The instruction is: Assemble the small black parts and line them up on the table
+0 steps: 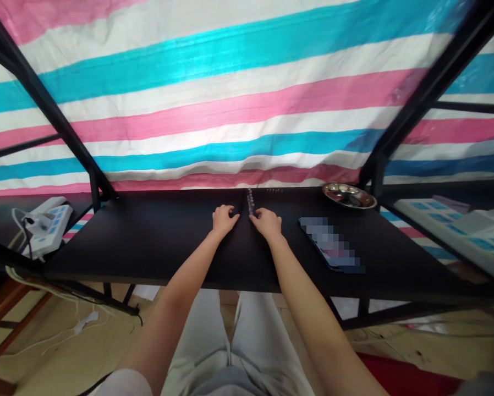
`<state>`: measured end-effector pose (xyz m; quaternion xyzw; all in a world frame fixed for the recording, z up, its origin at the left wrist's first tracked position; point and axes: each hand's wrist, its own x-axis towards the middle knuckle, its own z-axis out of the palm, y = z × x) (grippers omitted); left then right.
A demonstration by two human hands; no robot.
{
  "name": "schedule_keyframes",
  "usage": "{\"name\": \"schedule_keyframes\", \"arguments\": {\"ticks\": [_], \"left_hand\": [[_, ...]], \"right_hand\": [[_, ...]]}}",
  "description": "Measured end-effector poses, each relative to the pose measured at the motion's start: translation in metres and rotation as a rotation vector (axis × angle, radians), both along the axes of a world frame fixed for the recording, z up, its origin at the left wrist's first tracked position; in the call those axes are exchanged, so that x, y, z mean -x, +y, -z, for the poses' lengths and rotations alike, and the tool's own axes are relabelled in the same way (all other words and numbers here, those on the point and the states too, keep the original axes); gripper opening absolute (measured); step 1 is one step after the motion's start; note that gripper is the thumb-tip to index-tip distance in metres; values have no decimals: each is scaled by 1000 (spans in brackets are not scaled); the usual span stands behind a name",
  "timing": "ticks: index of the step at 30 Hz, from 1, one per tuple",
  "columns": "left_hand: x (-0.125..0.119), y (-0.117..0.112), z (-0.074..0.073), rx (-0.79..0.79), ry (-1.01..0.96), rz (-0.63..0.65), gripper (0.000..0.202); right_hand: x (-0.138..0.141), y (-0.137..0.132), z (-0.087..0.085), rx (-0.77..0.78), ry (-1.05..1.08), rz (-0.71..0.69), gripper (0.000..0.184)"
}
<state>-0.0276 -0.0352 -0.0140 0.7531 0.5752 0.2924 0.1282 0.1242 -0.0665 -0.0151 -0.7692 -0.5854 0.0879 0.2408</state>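
On the black tabletop, a line of small clear beads [251,201] runs from the back edge toward me; whether they are joined cannot be told. At the near end of this line is my right hand [268,222], thumb and forefinger closed together around the last bead, which they partly hide. A short way to the left, my left hand [224,221] rests on the table with fingers curved and thumb apart, a dark gap between them. It appears to hold nothing. Several tiny clear pieces [274,191] lie along the back edge, right of the line.
A phone [331,245], its screen blurred out, lies right of my right arm. Behind it sits a shiny metal dish [349,196]. Black frame posts [76,143] and a striped sheet [239,104] bound the table. Power strips [51,228] with cables stand at left.
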Motion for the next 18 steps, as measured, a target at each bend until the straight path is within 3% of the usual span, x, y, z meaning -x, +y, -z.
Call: {"name": "schedule_keyframes", "arguments": {"ticks": [6, 14, 18], "left_hand": [[13, -12, -1, -177, 136, 30, 36], [8, -20, -2, -324, 357, 157, 49], [6, -18, 0, -354, 385, 175, 44]], "right_hand": [[-1, -4, -4, 8, -39, 9, 27], [2, -6, -4, -13, -63, -2, 25], [4, -5, -1, -17, -74, -12, 23]]}}
